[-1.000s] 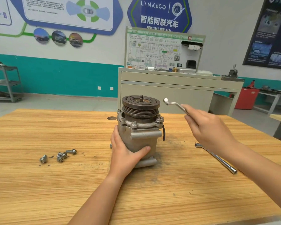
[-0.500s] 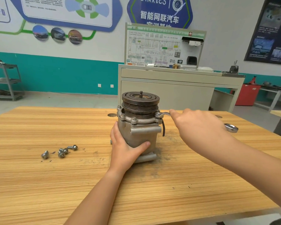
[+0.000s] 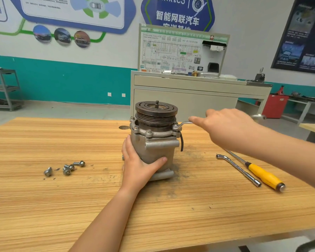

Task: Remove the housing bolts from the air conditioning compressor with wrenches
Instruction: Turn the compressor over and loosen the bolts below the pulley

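Observation:
The grey air conditioning compressor (image 3: 158, 148) stands upright mid-table, its dark pulley (image 3: 156, 111) on top. Housing bolts (image 3: 149, 131) ring its flange. My left hand (image 3: 140, 164) wraps the front of the body, thumb to the right. My right hand (image 3: 225, 126) grips a ring wrench (image 3: 184, 123) whose near end sits on a bolt at the flange's right side; the far end (image 3: 258, 116) pokes out behind my hand. Several removed bolts (image 3: 66, 168) lie loose to the left.
An L-shaped socket wrench (image 3: 238, 170) and a yellow-handled screwdriver (image 3: 264, 176) lie on the wooden table (image 3: 62, 206) to the right. Dark grime surrounds the compressor base. A beige cabinet (image 3: 189, 99) stands behind the table; a grey shelf (image 3: 5, 88) stands far left.
My right hand brought the wrench down from the air onto the right-side flange bolt, then swung its handle away from me. The left hand has kept its hold on the compressor.

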A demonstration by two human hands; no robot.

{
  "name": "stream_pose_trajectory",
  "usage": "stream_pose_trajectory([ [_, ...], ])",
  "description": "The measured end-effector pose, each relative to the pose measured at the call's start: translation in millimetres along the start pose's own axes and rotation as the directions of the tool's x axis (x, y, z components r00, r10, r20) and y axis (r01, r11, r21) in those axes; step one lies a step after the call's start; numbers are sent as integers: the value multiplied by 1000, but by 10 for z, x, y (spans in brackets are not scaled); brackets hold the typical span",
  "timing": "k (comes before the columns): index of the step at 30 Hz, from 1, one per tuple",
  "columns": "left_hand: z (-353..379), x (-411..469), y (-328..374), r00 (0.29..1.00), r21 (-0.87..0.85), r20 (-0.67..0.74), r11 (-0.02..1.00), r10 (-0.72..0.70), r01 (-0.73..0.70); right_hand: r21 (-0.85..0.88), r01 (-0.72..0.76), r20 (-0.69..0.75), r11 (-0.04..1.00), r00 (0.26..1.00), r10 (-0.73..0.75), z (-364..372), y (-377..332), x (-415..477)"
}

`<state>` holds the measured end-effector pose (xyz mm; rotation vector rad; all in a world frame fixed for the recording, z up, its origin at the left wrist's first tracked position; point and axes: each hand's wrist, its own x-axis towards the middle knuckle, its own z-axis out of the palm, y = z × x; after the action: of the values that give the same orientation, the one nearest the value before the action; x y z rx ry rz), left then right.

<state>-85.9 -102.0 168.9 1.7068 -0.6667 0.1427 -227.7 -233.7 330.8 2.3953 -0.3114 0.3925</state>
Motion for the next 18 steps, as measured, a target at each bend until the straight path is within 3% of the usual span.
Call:
stream_pose_trajectory([
  [6, -5, 1, 15, 1000, -3, 8, 1000, -7, 7, 15, 119, -142, 993, 983, -116, 346, 195, 260],
  [11, -7, 14, 5, 1000, 1, 5, 1000, -6, 6, 177, 187, -459, 966, 884, -88, 556, 87, 450],
  [13, -8, 22, 1, 1000, 6, -1, 1000, -12, 12, 208, 160, -402, 965, 913, -65, 612, -5, 586],
  [15, -9, 21, 0, 1000, 7, 0, 1000, -16, 16, 214, 90, -240, 973, 970, -37, 648, -68, 682],
  [18, -15, 17, 6, 1000, 4, 5, 1000, -12, 12, 292, -16, -282, 956, 954, 102, 595, -70, 616],
])
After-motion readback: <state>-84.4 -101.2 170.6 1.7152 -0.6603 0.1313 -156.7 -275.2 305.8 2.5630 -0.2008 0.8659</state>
